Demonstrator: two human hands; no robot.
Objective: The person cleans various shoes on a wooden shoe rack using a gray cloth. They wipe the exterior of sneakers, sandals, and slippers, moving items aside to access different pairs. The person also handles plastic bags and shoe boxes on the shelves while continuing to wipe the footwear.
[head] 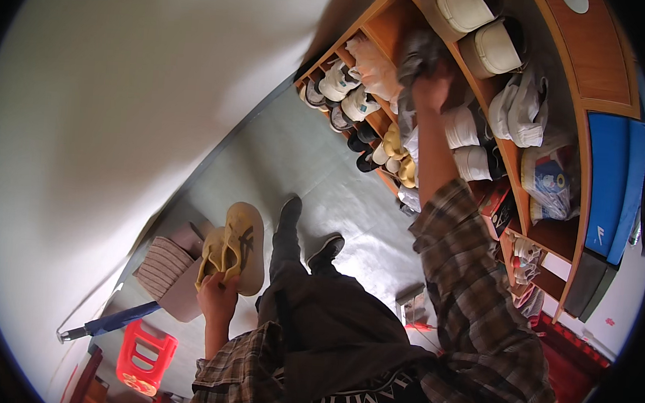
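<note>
My left hand (218, 297) grips a pair of yellow sneakers (246, 247) by their heel openings, over the floor. The sneakers have dark stripes on the side and pale soles. Reaching up into an upper compartment of the wooden shoe rack (386, 25), my right hand (433, 92) is blurred by motion. It appears closed on a dark grey item (419, 52), too blurred to name. Beside that hand, a pinkish plastic bag (372, 66) lies in a neighbouring compartment, and white shoes (463, 127) sit on the other side.
Several shoes fill the rack, including white sneakers (338, 80) and yellow shoes (395, 142). A blue box (606, 180) stands at its right end. Left of me are a pinkish-brown box (184, 293) with ribbed fabric (163, 266), a folded blue umbrella (121, 319) and a red plastic stool (147, 357).
</note>
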